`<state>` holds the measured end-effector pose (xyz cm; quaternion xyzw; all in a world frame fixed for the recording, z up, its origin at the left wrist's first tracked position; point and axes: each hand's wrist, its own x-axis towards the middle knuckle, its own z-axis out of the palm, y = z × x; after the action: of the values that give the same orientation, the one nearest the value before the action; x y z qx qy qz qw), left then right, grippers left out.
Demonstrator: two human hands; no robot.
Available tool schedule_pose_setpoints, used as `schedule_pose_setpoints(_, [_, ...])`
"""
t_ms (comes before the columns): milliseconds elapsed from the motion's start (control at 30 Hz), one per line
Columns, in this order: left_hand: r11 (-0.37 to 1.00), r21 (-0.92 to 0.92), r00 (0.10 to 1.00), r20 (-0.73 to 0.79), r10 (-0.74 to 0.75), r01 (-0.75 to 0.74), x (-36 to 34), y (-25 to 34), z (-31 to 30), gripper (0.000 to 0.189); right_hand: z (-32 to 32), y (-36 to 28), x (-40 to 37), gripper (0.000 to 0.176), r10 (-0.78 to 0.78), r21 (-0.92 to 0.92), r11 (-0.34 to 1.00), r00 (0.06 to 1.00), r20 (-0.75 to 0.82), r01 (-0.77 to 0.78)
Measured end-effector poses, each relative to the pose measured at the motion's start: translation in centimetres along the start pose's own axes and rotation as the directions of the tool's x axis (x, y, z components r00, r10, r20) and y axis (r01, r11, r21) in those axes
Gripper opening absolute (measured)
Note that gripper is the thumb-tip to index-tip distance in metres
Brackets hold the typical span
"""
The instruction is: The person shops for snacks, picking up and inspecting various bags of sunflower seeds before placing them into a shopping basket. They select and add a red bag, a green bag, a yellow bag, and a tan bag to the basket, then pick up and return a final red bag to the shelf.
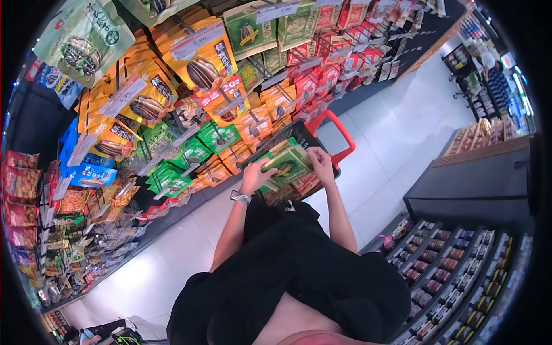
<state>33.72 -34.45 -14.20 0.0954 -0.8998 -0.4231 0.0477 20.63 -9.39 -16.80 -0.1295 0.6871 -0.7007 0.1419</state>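
Both my hands hold a bundle of green snack packets (pixel 287 163) over a black shopping basket with a red handle (pixel 339 129). My left hand (pixel 257 174), with a watch on its wrist, grips the bundle's left edge. Along the upper right edge, my right hand (pixel 319 163) pinches the packets. More packets lie in the basket below the bundle. The basket stands on the pale tiled floor close to the shelf rack.
A tall rack (pixel 190 115) of hanging orange, green and red snack bags fills the left. A dark display counter (pixel 471 195) and shelves of small jars (pixel 454 270) stand at right. The aisle floor (pixel 402 121) runs ahead, with a person (pixel 497 77) at its far end.
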Motion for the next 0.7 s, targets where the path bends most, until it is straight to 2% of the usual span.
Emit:
schedule_pose_setpoints(33, [0.997,-0.042,0.997,0.049,-0.064,0.066,0.7,0.3,-1.4,0.035,0.3,0.0,0.8,0.02,0.016,0.073,0.997,1.0,-0.01,-0.016])
schedule_pose_setpoints(67, [0.996,-0.058,0.997,0.054,-0.059,0.062,1.5,0.4,-2.4,0.035,1.0,-0.9,1.3,0.02,0.018,0.057,0.998,1.0,-0.016,-0.017])
schedule_pose_setpoints(133, [0.96,-0.28,0.997,-0.066,-0.048,0.028,3.1,0.7,-4.2,0.03,2.7,-2.5,2.2,0.027,-0.042,0.093,0.994,0.986,-0.162,0.057])
schedule_pose_setpoints(167, [0.884,-0.468,0.998,-0.038,-0.052,0.028,4.5,-2.3,-2.8,0.024,3.4,-3.8,2.3,0.033,0.032,0.164,0.986,0.992,-0.121,-0.011])
schedule_pose_setpoints(200, [0.874,-0.485,0.998,-0.032,-0.052,0.03,5.6,-1.8,-3.2,0.024,4.2,-5.3,2.5,0.033,0.036,0.146,0.989,0.991,-0.127,-0.017])
schedule_pose_setpoints(267, [0.528,-0.849,0.995,-0.067,-0.076,-0.017,7.1,-0.4,-4.1,0.024,6.0,-7.4,3.0,0.035,0.06,0.172,0.982,0.992,0.112,-0.079])
schedule_pose_setpoints(300, [0.516,-0.855,0.998,0.011,-0.068,0.044,7.7,-0.1,-4.8,0.029,6.3,-7.3,3.3,0.035,0.109,0.132,0.982,0.977,0.184,-0.134])
schedule_pose_setpoints(333, [0.507,-0.861,0.998,0.01,-0.062,0.04,8.3,0.6,-5.2,0.029,6.8,-7.2,3.9,0.033,0.108,0.076,0.989,0.977,0.185,-0.124])
schedule_pose_setpoints(400, [0.495,-0.867,0.998,0.028,-0.059,0.053,9.4,1.1,-5.3,0.03,8.0,-8.5,4.6,0.031,0.126,0.088,0.987,0.99,0.068,-0.132])
schedule_pose_setpoints(533, [0.477,-0.878,1.0,0.013,-0.014,0.018,10.9,0.9,-4.7,0.029,7.1,-8.2,6.5,0.031,0.14,0.12,0.981,0.985,0.097,-0.151])
schedule_pose_setpoints(633, [0.521,-0.853,0.999,0.014,-0.031,0.028,11.4,1.1,-3.9,0.028,5.9,-7.6,7.6,0.032,0.113,0.099,0.987,0.987,0.118,-0.125])
schedule_pose_setpoints(700, [0.548,-0.836,0.998,-0.049,-0.027,-0.026,11.4,2.4,-3.8,0.027,4.9,-7.6,8.3,0.036,0.111,0.088,0.988,0.975,0.191,-0.13])
